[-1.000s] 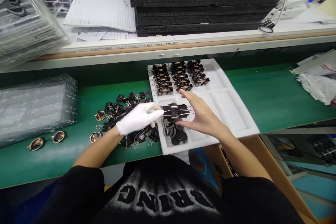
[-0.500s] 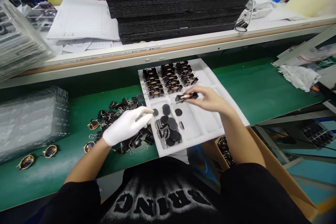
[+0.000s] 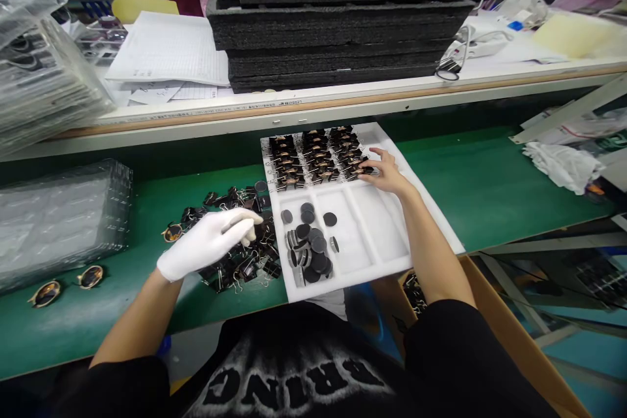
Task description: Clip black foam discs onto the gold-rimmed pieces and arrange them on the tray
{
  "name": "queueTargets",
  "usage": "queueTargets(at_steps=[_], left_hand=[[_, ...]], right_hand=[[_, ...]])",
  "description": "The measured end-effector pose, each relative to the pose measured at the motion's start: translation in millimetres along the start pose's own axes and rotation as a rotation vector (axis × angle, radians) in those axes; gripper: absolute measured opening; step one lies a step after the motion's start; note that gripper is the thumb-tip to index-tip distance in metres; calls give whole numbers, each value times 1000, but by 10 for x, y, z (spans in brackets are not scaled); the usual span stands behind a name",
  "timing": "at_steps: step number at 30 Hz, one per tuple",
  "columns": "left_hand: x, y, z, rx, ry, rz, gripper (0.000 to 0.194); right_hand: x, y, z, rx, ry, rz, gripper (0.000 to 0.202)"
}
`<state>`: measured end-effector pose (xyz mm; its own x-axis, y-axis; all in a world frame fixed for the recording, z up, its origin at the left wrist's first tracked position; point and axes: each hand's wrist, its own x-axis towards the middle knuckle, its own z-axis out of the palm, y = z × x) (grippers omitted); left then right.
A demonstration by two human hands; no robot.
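Observation:
My left hand (image 3: 210, 241), in a white glove, hovers over a heap of black binder clips (image 3: 240, 271) on the green bench. Its fingers are loosely bent and apart, with nothing visible in them. My bare right hand (image 3: 385, 173) is at the lower end of the third row in a white tray (image 3: 426, 209). Its thumb and forefinger are around a small clipped piece (image 3: 363, 168) with black binder clips on it; the other fingers are spread. Several rows of similar clipped pieces (image 3: 321, 153) fill the tray's far part. Dark round discs (image 3: 318, 245) lie loose in its near left compartment.
Round tinted lenses in frames (image 3: 46, 294) lie at the left, near stacked clear plastic trays (image 3: 63, 215). Behind runs a white shelf edge (image 3: 333, 101) bearing black foam trays (image 3: 343, 32) and papers (image 3: 166, 46). A cardboard box (image 3: 519, 333) is below right.
My right hand has carried the clipped piece up to the end of the third row. My left hand has drawn back from the tray's edge, leftward over the clip heap.

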<state>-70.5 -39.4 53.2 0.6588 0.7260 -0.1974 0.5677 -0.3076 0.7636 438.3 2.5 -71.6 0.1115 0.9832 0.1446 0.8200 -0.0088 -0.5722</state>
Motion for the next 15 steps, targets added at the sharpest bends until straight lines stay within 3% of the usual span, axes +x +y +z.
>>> queueTargets(at_steps=[6, 9, 11, 15], left_hand=[[-288, -142, -41, 40, 73, -90, 41], [-523, -214, -93, 60, 203, -209, 43], [-685, -296, -133, 55, 388, -290, 43], [-949, -650, -241, 209, 893, -370, 40]], right_hand=[[-134, 13, -91, -13, 130, -94, 43], [-215, 22, -113, -28, 208, -164, 35], [-257, 3, -113, -24, 188, -170, 30], [-361, -164, -157, -28, 160, -171, 36]])
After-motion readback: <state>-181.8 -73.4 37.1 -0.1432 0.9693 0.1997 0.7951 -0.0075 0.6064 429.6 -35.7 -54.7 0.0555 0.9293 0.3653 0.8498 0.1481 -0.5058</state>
